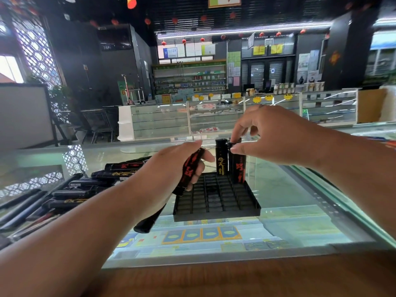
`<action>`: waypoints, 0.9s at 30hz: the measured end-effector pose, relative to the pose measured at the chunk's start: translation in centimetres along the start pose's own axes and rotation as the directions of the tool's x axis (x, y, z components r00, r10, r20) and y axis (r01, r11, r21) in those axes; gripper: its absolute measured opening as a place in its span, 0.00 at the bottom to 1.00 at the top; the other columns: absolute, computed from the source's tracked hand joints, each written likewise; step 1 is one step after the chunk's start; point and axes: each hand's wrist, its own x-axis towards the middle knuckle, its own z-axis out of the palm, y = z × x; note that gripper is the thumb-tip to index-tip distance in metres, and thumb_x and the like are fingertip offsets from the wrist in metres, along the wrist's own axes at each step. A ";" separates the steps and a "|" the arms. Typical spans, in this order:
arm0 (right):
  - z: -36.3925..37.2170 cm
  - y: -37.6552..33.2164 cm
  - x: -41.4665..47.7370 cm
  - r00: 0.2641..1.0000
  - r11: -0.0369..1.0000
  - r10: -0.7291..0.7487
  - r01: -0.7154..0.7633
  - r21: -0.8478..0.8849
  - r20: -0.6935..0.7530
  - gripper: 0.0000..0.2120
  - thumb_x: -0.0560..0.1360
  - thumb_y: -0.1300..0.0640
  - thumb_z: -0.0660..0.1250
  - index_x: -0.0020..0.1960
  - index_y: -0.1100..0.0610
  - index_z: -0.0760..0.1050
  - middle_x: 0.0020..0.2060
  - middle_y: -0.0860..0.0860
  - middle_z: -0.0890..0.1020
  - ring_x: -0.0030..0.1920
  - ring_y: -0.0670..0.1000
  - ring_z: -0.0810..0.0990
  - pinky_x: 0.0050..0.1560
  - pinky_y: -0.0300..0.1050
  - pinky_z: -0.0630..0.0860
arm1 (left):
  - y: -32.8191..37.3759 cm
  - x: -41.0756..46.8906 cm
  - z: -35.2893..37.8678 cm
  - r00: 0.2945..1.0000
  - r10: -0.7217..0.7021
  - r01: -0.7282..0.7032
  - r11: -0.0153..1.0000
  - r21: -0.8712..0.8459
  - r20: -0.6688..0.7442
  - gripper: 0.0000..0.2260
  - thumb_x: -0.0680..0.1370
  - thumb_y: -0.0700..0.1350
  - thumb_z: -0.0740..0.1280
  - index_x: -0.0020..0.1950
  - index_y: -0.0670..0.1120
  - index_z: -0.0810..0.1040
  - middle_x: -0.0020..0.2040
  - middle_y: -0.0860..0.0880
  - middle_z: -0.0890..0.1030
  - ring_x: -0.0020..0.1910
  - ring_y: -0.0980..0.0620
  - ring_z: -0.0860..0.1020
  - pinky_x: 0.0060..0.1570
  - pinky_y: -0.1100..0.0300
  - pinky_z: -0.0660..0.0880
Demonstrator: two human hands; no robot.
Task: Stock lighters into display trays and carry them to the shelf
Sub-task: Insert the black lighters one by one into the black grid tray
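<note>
Slotting: right hand point(272, 133) pinches black red-printed plastic lighter point(239, 168), to press into black gridded plastic tray point(216, 215) below; left hand point(169, 168) grips spare black lighters point(189, 170).

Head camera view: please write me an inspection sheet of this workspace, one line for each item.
Surface: glass counter top, wooden edge nearest.
Job's things: black display tray; gold-print lighter and red-print lighter upright in its far row; loose lighters lying at left.
Clutter: coloured items at far right edge, too blurred to name.
Grippers: left hand holds a tilted lighter, red print; right hand pinches the upright red-print lighter's top.
Cables: nothing seen.
Surroundings: glass display cases, stocked shelves behind.
</note>
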 end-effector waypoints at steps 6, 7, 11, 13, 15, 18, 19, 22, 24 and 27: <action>0.8 -0.9 0.0 0.991 0.995 -0.075 0.082 0.061 -0.109 0.02 0.74 0.49 0.70 0.44 0.46 0.79 0.44 0.38 0.77 0.44 0.35 0.74 0.40 0.21 0.65 | 0.2 -0.1 -0.2 0.998 0.022 -0.024 0.999 -0.035 -0.052 0.17 0.83 0.50 0.56 0.48 0.45 0.82 0.39 0.47 0.76 0.36 0.51 0.70 0.38 0.56 0.65; 0.9 -1.0 0.0 0.990 0.993 -0.086 0.095 0.072 -0.116 0.02 0.74 0.49 0.70 0.44 0.46 0.79 0.42 0.38 0.77 0.45 0.35 0.74 0.41 0.22 0.66 | 0.2 -0.2 -0.1 0.997 0.035 -0.035 0.999 -0.007 -0.069 0.17 0.83 0.51 0.56 0.49 0.46 0.82 0.41 0.48 0.76 0.39 0.50 0.71 0.39 0.56 0.65; 1.2 -1.6 -0.3 0.988 0.982 -0.111 0.126 0.139 -0.108 0.03 0.73 0.49 0.70 0.41 0.47 0.79 0.36 0.39 0.79 0.42 0.35 0.75 0.40 0.24 0.67 | 0.3 -0.1 -0.2 0.992 0.083 -0.079 0.996 0.041 -0.100 0.15 0.81 0.54 0.59 0.47 0.55 0.85 0.37 0.60 0.79 0.42 0.53 0.74 0.50 0.51 0.73; 1.2 -1.9 -0.4 0.989 0.980 -0.120 0.132 0.150 -0.083 0.04 0.72 0.48 0.70 0.41 0.47 0.78 0.34 0.42 0.80 0.38 0.39 0.77 0.38 0.30 0.70 | 0.2 0.1 -0.3 0.984 0.121 -0.116 0.992 0.045 -0.129 0.13 0.80 0.54 0.60 0.47 0.56 0.85 0.35 0.62 0.79 0.40 0.55 0.74 0.54 0.47 0.74; 1.4 -2.1 -0.5 0.991 0.982 -0.120 0.127 0.142 -0.060 0.05 0.72 0.47 0.69 0.41 0.48 0.78 0.32 0.46 0.80 0.34 0.44 0.76 0.34 0.35 0.71 | 0.1 0.3 -0.4 0.976 0.148 -0.142 0.989 0.049 -0.158 0.12 0.80 0.55 0.62 0.48 0.56 0.85 0.37 0.60 0.80 0.40 0.53 0.75 0.54 0.44 0.76; 1.4 -2.4 -0.5 0.996 0.988 -0.086 0.086 0.128 -0.004 0.08 0.70 0.44 0.69 0.44 0.47 0.76 0.32 0.46 0.80 0.31 0.43 0.76 0.30 0.35 0.69 | 0.1 0.3 -0.6 0.970 0.169 -0.171 0.985 0.006 -0.175 0.10 0.78 0.54 0.65 0.51 0.53 0.84 0.40 0.53 0.81 0.41 0.53 0.78 0.40 0.57 0.76; 1.5 -2.5 -0.5 0.997 0.990 -0.072 0.069 0.121 0.021 0.10 0.70 0.42 0.69 0.46 0.46 0.76 0.33 0.46 0.80 0.31 0.41 0.76 0.32 0.36 0.70 | 0.2 0.3 -0.6 0.969 0.174 -0.181 0.983 -0.024 -0.176 0.10 0.76 0.54 0.66 0.51 0.52 0.83 0.41 0.51 0.81 0.41 0.54 0.79 0.38 0.59 0.75; 1.6 -2.8 -0.5 0.996 0.989 -0.036 0.024 0.144 0.085 0.10 0.70 0.41 0.69 0.48 0.45 0.75 0.33 0.46 0.81 0.28 0.40 0.77 0.32 0.41 0.73 | 0.3 0.3 -0.7 0.966 0.195 -0.215 0.971 -0.107 -0.171 0.11 0.70 0.54 0.68 0.47 0.50 0.84 0.42 0.46 0.82 0.43 0.53 0.80 0.37 0.63 0.77; 1.8 -2.8 -0.5 0.994 0.981 -0.023 0.001 0.192 0.111 0.06 0.73 0.45 0.69 0.45 0.46 0.74 0.32 0.48 0.81 0.25 0.42 0.79 0.29 0.40 0.74 | 0.2 0.3 -0.8 0.967 0.200 -0.223 0.964 -0.147 -0.159 0.10 0.70 0.53 0.69 0.44 0.49 0.84 0.43 0.47 0.83 0.44 0.53 0.80 0.38 0.63 0.79; 1.9 -2.5 -0.4 0.993 0.963 0.012 -0.042 0.266 0.113 0.03 0.76 0.52 0.68 0.46 0.49 0.75 0.33 0.49 0.83 0.26 0.46 0.81 0.24 0.36 0.72 | 0.2 0.3 -0.8 0.969 0.194 -0.219 0.961 -0.167 -0.153 0.10 0.70 0.52 0.68 0.45 0.48 0.84 0.42 0.49 0.82 0.43 0.55 0.80 0.40 0.63 0.79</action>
